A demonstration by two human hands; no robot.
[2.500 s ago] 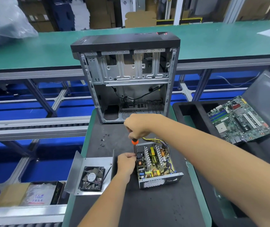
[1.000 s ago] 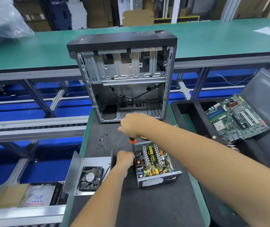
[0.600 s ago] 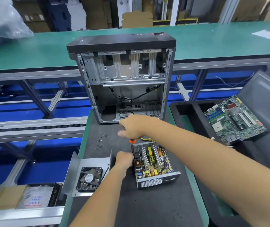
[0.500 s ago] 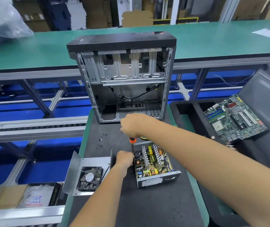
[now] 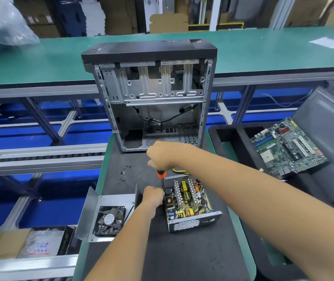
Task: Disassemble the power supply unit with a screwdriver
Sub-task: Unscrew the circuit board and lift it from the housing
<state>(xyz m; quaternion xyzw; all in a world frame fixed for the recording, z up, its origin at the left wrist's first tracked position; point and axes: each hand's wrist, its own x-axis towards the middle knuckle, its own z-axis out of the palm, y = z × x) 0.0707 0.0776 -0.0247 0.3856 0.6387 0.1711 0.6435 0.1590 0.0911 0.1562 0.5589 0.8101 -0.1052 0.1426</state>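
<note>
Centrally, on black mat: open PSU, lid off, circuit board exposed, perforated front wall toward bottom of frame. Yellow wires trailing from its far edge.

Right hand just above PSU's upper-left corner, fingers curled round screwdriver; only orange collar of handle visible beneath fist. Shaft and tip hidden, so contact with a screw cannot be told.

Left hand against PSU's left wall, fingers curled over its edge, gripping and steadying housing.

Left of PSU, touching mat edge: removed lid, lying open with fan mounted inside, face up. Thin cable running from fan toward PSU.

Upper left of mat: loose screws, scattered, well apart from PSU.

Centre top of frame: PC case, upright at far end of mat, side open, interior stripped save a few black cables.

Right of frame: motherboard tilted on dark tray.

Lower left: box and bagged item beside it, print too blurred to read.

Background: green conveyor across upper frame, blue shelving beneath.
</note>
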